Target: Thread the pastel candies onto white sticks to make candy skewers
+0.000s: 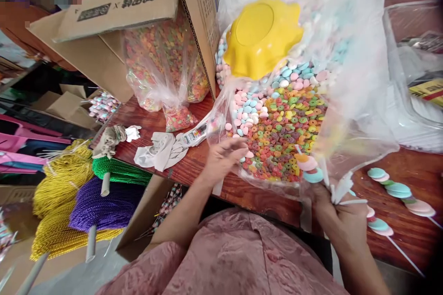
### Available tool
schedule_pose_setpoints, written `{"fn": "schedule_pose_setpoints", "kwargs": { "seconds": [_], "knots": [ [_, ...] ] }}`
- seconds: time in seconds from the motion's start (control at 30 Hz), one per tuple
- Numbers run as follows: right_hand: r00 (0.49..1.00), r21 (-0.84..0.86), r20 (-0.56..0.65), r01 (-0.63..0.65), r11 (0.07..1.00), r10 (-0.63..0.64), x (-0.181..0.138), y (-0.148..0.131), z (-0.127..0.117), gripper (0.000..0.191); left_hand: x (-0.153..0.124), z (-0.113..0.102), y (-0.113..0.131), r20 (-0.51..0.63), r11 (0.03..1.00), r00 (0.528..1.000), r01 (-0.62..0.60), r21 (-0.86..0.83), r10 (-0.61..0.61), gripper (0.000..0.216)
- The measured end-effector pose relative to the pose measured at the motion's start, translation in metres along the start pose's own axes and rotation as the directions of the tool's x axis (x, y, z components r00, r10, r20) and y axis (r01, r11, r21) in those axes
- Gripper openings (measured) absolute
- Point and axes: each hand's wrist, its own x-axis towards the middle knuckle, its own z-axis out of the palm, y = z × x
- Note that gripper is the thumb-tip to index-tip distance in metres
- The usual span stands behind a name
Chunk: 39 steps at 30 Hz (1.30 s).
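My left hand (224,159) is over the near left rim of a clear plastic bag (221,120), thumb and fingertips pinched together. Whatever they may hold is too small to make out. Inside the bag lie many small ring gummies (287,133) in mixed colours, with pink, blue and white disc candies (249,108) around them. At the bag's right corner, my right hand (341,216) is closed around several white sticks (342,189). An orange gummy and pink and blue discs (311,170) are threaded on one stick above the fist.
A yellow scalloped bowl (263,37) rests upside down on the candies. Finished candy sticks (398,189) lie at the right. On the left stand a cardboard box (114,18) with a bag of gummies (166,64), a cloth (162,150), and bead-like cord bundles (107,203) below the table edge.
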Motion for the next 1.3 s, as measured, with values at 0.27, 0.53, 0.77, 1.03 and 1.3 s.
{"fn": "schedule_pose_setpoints", "kwargs": {
  "seconds": [0.27,0.53,0.77,1.03,1.3],
  "knots": [
    [0.993,0.056,0.086,0.077,0.995,-0.082,-0.002,-0.007,0.013,0.017,0.011,-0.032,-0.031,0.364,0.566,0.895,-0.445,0.694,0.258,0.015],
    [0.971,0.007,0.096,0.218,0.976,-0.218,0.002,-0.014,0.008,0.017,0.044,-0.038,-0.016,0.546,0.507,0.794,-0.598,0.621,0.268,0.011],
    [0.936,-0.005,0.129,0.332,0.943,-0.329,-0.004,-0.009,0.017,0.027,0.063,-0.029,-0.001,0.755,0.482,0.634,-0.72,0.499,0.167,0.017],
    [0.939,0.031,0.177,0.296,0.955,-0.297,-0.003,-0.019,0.02,0.034,0.022,-0.008,-0.003,0.128,0.999,0.991,-0.021,-0.038,0.026,0.041],
    [0.933,0.024,0.181,0.311,0.95,-0.31,-0.004,-0.037,0.024,0.039,0.006,0.011,0.005,0.094,0.89,0.978,0.207,-0.406,-0.185,0.036]
  ]
}}
